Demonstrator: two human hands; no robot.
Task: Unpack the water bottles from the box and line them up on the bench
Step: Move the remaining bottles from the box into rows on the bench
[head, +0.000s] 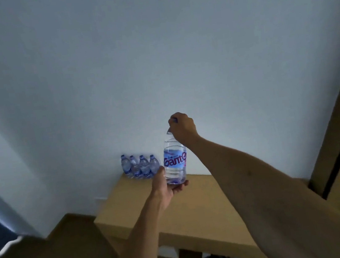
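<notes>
Below the grip runs the wooden bench [198, 208] along the white wall [153, 54]. Held upright above it, the water bottle [175, 161] is cupped underneath by the left hand [165, 187]; the right hand [182, 127] clasps its cap. Just left of the held base, four bottles [140, 166] stand lined up.

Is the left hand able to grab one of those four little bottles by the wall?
Probably not yet: the left hand is busy cupping the bottom of the big water bottle. The four bottles themselves stand unblocked.
</notes>
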